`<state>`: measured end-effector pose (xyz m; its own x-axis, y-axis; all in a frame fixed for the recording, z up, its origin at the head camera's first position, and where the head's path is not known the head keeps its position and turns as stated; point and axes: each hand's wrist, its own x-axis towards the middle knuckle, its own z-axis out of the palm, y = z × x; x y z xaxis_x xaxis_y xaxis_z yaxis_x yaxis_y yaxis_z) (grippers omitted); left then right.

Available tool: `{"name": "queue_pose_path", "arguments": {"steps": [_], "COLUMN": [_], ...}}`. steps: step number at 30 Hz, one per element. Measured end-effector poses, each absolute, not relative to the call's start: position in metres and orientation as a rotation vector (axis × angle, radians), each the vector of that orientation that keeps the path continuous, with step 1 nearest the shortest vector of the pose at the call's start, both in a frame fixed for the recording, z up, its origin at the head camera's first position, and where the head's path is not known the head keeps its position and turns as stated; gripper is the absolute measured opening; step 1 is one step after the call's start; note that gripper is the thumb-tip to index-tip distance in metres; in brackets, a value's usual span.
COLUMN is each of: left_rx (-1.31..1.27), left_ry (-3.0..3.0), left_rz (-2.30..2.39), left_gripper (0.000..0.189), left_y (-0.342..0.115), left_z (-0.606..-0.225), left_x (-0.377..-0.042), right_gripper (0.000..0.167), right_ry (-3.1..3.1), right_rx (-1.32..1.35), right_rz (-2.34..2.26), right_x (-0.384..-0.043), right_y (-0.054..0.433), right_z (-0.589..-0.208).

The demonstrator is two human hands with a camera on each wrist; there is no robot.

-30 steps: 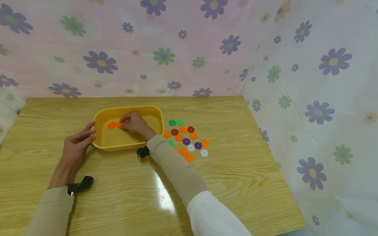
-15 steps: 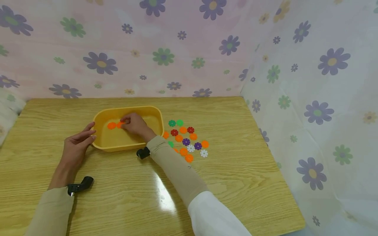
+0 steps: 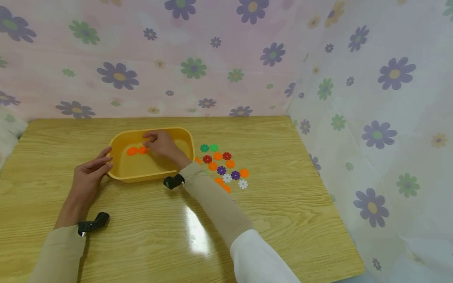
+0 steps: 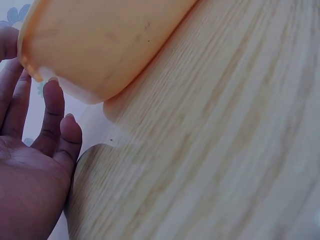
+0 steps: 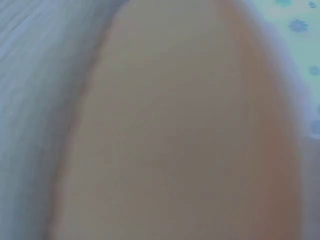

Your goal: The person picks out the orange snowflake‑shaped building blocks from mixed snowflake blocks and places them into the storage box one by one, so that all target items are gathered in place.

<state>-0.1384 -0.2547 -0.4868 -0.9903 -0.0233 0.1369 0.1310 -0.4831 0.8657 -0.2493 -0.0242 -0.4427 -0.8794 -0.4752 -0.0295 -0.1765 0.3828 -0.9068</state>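
A yellow plastic basin (image 3: 148, 175) stands on the wooden table, and two orange snowflake discs (image 3: 132, 151) lie side by side in its left half. My left hand (image 3: 90, 173) touches the basin's left rim with relaxed fingers; the left wrist view shows the fingertips (image 4: 52, 85) right at the rim. Inside the basin, my right hand (image 3: 162, 144) hovers just right of the orange discs, fingers loosely bent with nothing seen between them. A blurred tan-orange surface (image 5: 165, 120) fills the right wrist view and hides the right hand there.
Right of the basin lie several flat snowflake discs, among them green (image 3: 204, 148), red (image 3: 227, 156), purple (image 3: 235, 175), white (image 3: 242, 184) and orange (image 3: 244, 173). My right forearm (image 3: 216, 204) covers part of this group. Flower-printed cloth (image 3: 194, 90) hangs behind and to the right.
My right hand has let go of the right orange disc and moved slightly up and right from it. The left hand keeps its place at the rim.
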Motion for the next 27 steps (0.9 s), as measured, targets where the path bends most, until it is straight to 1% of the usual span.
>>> {"name": "queue_pose_path", "arguments": {"steps": [5, 10, 13, 18, 27], "left_rx": [-0.191, -0.176, -0.172, -0.179, -0.192], "left_ry": [-1.531, -1.535, -1.521, -1.523, -1.516], "left_rz": [-2.651, -2.642, -2.645, -2.642, -2.657], "left_gripper": [0.03, 0.03, 0.029, 0.03, 0.032], "left_y": [-0.255, -0.253, -0.253, -0.254, -0.256], "left_z": [-0.487, -0.486, -0.486, -0.486, -0.488], "left_x": [-0.139, -0.139, -0.138, -0.137, -0.138], "right_gripper": [0.027, 0.038, 0.04, 0.038, 0.031], "right_ry": [2.344, 2.399, 2.412, 2.387, 2.371], "right_rx": [-0.687, -0.731, -0.733, -0.745, -0.713], "right_rz": [-1.495, -1.366, -1.321, -1.332, -1.241], "right_x": [-0.255, -0.259, -0.259, -0.261, -0.266], "right_y": [-0.004, 0.03, 0.056, 0.103, 0.179], "right_z": [-0.413, -0.387, -0.381, -0.391, -0.432]}}
